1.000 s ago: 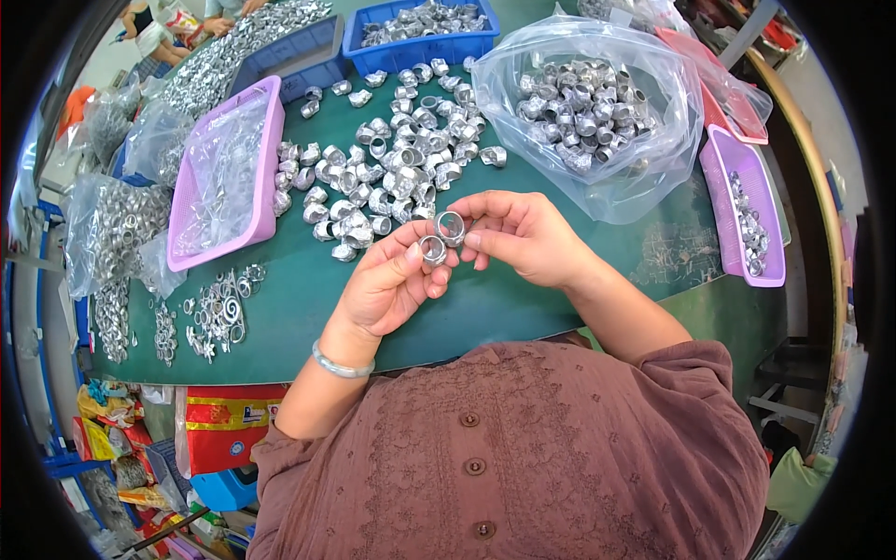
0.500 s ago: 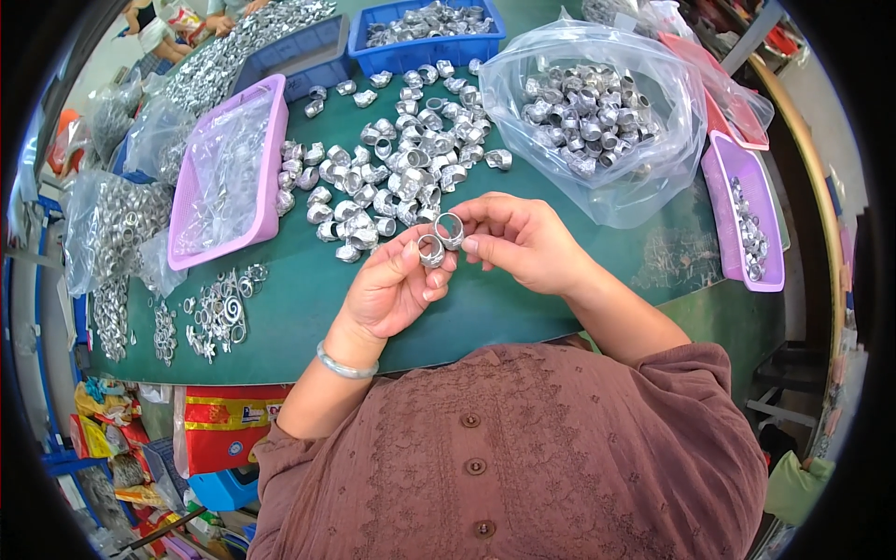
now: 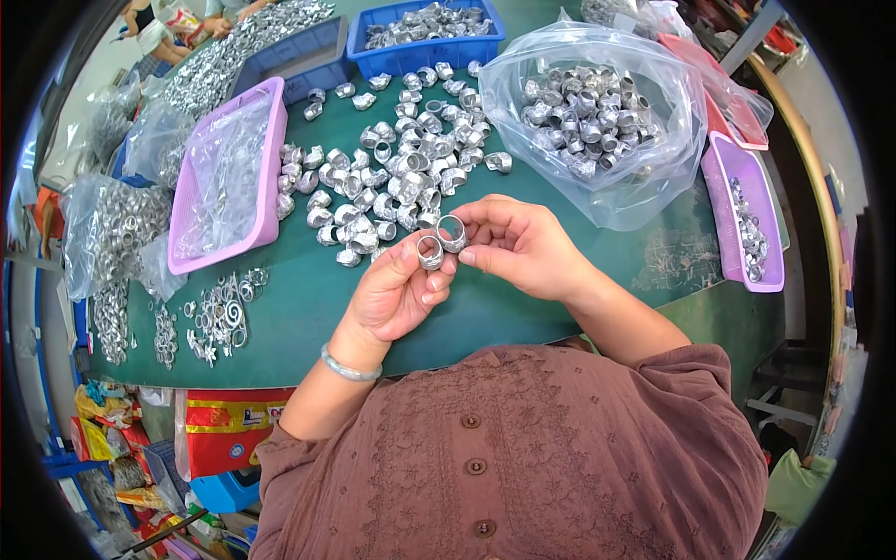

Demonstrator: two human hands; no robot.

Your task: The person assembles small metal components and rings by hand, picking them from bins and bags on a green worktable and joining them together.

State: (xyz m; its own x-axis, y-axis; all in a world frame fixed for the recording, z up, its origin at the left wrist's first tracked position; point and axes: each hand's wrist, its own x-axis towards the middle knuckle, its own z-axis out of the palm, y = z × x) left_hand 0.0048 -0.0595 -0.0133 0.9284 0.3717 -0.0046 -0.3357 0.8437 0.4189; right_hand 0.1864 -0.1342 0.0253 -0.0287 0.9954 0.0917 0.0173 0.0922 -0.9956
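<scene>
Over the near middle of the green table, my left hand (image 3: 397, 291) is closed on a silver metal ring (image 3: 429, 253) held between thumb and fingers. Just right of it my right hand (image 3: 523, 245) pinches a second silver ring (image 3: 452, 233). The two rings sit side by side, touching or nearly so, their round openings facing me. Beyond my fingertips spreads a loose pile of chunky silver rings (image 3: 411, 177). A clear plastic bag (image 3: 597, 201) with many similar rings (image 3: 590, 117) lies open past my right hand.
A pink basket (image 3: 271, 177) with plastic bags stands left, a purple basket (image 3: 770, 252) right. Two blue bins (image 3: 359, 51) are at the back. Small ring parts (image 3: 219, 317) lie near left, by filled bags (image 3: 121, 219). Another person's arm (image 3: 168, 42) shows far left.
Both hands stay almost in place, still holding the rings. The rings have shifted very slightly, and my left wrist has moved a little to the right.
</scene>
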